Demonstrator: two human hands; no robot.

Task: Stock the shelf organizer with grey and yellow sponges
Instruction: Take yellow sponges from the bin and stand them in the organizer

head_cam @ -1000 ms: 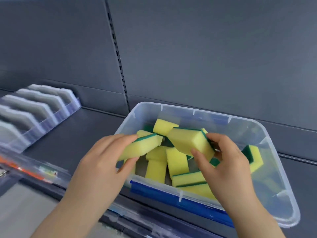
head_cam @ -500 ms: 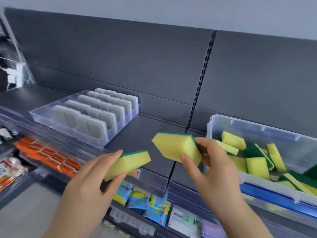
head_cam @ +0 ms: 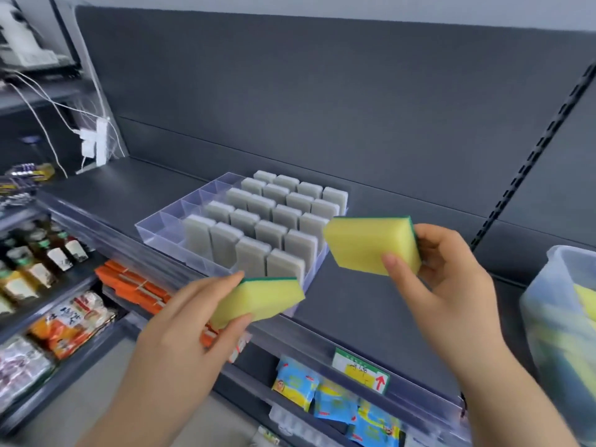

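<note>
the left hand (head_cam: 180,330) grips a yellow sponge (head_cam: 258,301) and the right hand (head_cam: 451,285) grips a second yellow sponge (head_cam: 364,243), both by the clear organizer (head_cam: 161,225) of upright grey sponges (head_cam: 251,253) on the shelf (head_cam: 371,304).

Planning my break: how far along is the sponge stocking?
Done: grey sponges fill most organizer slots. In hand: the left hand holds a yellow sponge, the right hand a second yellow sponge, both near it. Left: no yellow is in yet; the lane along its left edge is empty, and more wait in the clear bin.
</note>
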